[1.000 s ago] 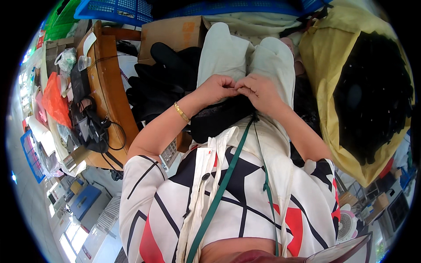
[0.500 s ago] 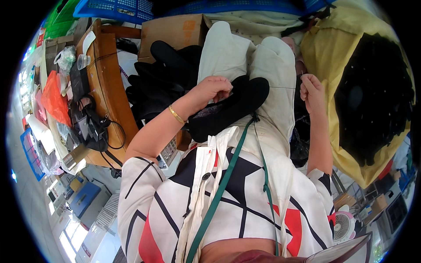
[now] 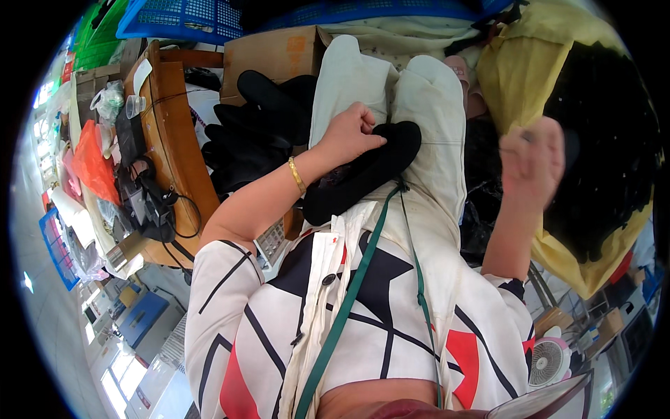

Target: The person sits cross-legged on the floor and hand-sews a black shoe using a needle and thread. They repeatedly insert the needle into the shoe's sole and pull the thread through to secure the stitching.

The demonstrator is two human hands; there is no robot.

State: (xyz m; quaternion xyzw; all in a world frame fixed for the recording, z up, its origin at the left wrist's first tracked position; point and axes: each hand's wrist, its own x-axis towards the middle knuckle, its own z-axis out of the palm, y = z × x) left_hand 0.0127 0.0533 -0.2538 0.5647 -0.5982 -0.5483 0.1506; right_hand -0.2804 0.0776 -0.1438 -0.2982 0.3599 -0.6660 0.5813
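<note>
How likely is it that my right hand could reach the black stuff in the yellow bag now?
Probably yes: your right hand appears over the edge of the yellow bag, which gapes open, and nothing else visible blocks the black stuff. Blur hides whether the hand is empty.

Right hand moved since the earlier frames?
Yes, the right hand moved rightward: left of the yellow sack a second ago, it now overlaps the sack in view.
</note>
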